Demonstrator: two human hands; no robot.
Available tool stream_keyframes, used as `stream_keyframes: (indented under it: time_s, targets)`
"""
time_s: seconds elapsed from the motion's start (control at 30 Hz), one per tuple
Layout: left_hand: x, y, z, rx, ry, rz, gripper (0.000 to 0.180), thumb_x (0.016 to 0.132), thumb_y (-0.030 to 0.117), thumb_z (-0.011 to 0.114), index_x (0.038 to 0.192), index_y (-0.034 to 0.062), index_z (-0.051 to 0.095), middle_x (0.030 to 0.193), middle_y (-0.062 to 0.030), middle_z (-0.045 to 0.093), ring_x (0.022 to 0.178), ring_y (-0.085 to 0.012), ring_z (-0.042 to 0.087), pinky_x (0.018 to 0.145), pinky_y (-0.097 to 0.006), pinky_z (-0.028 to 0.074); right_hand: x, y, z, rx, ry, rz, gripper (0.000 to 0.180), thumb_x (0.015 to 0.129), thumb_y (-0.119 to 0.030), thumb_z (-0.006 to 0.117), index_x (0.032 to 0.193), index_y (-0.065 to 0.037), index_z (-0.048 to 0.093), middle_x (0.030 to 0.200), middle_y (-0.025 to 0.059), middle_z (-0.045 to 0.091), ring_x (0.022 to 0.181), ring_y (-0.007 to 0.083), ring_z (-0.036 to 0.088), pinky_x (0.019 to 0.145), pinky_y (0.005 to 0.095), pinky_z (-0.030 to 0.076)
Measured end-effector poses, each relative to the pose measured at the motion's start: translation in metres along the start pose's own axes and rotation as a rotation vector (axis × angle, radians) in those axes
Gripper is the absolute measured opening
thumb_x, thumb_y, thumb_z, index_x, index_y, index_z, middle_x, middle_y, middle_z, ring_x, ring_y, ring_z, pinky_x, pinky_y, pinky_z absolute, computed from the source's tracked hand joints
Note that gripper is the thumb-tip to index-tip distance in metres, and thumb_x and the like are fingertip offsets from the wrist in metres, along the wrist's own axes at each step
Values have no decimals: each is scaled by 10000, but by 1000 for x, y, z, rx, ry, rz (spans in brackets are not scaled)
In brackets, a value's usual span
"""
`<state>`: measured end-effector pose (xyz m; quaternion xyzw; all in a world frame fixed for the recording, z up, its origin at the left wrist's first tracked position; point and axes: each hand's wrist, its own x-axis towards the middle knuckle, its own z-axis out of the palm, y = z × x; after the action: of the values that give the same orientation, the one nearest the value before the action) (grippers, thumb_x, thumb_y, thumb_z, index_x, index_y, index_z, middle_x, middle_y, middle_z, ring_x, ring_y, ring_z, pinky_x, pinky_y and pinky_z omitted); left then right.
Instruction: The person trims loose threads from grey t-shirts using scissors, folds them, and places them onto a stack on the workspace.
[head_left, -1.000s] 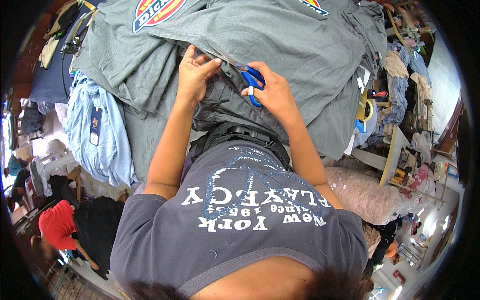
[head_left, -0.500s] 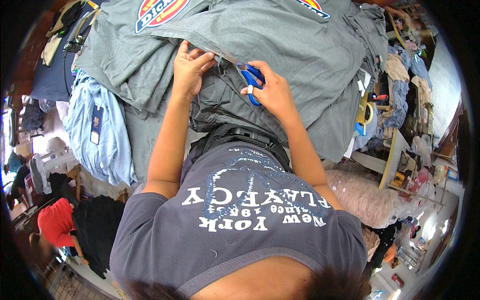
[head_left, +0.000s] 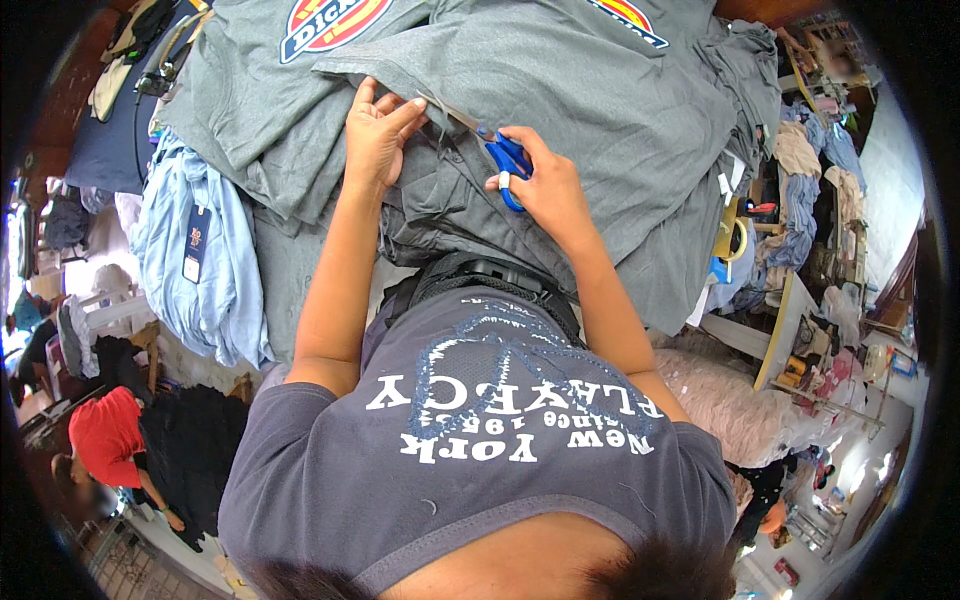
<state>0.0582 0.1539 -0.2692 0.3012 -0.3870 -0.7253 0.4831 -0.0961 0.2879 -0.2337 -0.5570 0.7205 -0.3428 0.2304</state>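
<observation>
Grey T-shirts (head_left: 600,130) with colourful chest prints lie heaped in front of me. At the heap's near side, my left hand (head_left: 377,135) pinches the edge of one grey shirt between thumb and forefinger. My right hand (head_left: 548,188) grips blue-handled scissors (head_left: 512,165), with fingers through the loops. Their metal blades point up and left, the tips just beside my left fingertips at the shirt's edge. Any thread there is too small to make out.
A light blue shirt (head_left: 195,265) with a dark hang tag drapes at the left. Yellowish tape rolls (head_left: 738,235) sit right of the heap. A pale pink bundle (head_left: 725,400) lies at lower right. A person in red (head_left: 105,435) bends beside black cloth at lower left.
The scissors' handles have come a little closer together, and the blades have shifted slightly. My left hand keeps its pinch. The person in red has bent slightly differently.
</observation>
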Motion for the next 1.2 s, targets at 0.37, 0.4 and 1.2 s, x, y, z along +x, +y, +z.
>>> stream_keyframes:
  time_s: [0.37,0.4,1.2]
  targets:
    - [-6,4,6,-2,8,-7,549,712,-57,610,1180,33,338,941,-81,576,807,-140,583,660,-249,506,13,-4,4,7,-19,-19,524,605,-289,723,1036,-100,494,814,142,600,732,307,587,635,372,443]
    - [-4,5,5,-26,16,-4,549,712,-56,609,1180,33,337,945,-82,574,806,-139,582,659,-250,506,12,-3,3,5,-19,-22,516,608,-286,722,1032,-98,496,807,149,600,734,315,586,634,374,441]
    - [10,12,-11,-60,35,55,765,695,-85,605,1305,-13,150,944,-113,556,795,-159,580,635,-255,507,15,-2,8,-51,22,-83,507,616,-279,717,1037,-105,495,777,144,594,726,310,584,622,381,435]
